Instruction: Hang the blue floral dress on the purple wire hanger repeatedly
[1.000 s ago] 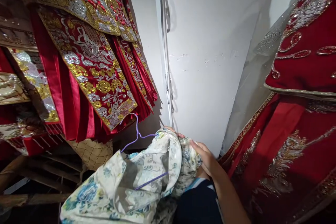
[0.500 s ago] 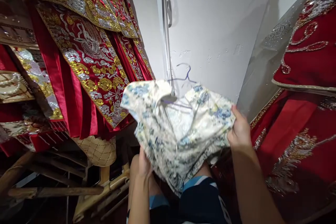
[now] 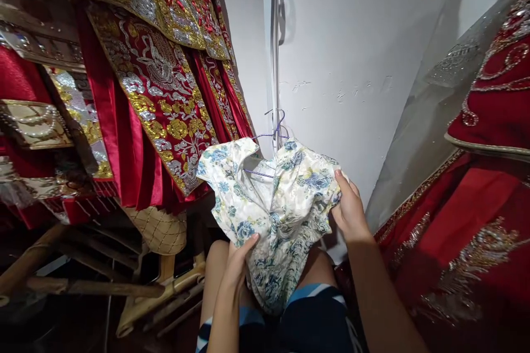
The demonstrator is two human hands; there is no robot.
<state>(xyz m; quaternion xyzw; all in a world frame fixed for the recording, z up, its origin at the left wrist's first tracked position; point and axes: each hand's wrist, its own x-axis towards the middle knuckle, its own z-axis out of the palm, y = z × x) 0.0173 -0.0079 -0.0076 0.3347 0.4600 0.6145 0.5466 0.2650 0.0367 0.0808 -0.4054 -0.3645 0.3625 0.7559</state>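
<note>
A white short-sleeved garment with blue flowers [image 3: 259, 207] spreads over my lap, its neckline open toward the wall. Inside it sits a thin purple wire hanger [image 3: 280, 121], whose hook sticks up above the collar and whose lower bar shows through the neck opening. My right hand [image 3: 350, 207] pinches the sleeve on the right side, thumb on top. On the lower left my left hand [image 3: 238, 265] grips the garment's side, thumb over the cloth and the other fingers hidden beneath it.
Red gowns with gold and silver embroidery [image 3: 161, 77] hang at the left. More red beaded clothing [image 3: 476, 198] stands at the right. A bamboo chair [image 3: 95, 287] is at lower left. Ahead, a narrow metal rail [image 3: 274, 27] runs up the white wall [image 3: 351, 27].
The garment has moved slightly down and to the left, and its hanger hook has shifted left. My left thumb now shows on top of the cloth. The view has turned slightly.
</note>
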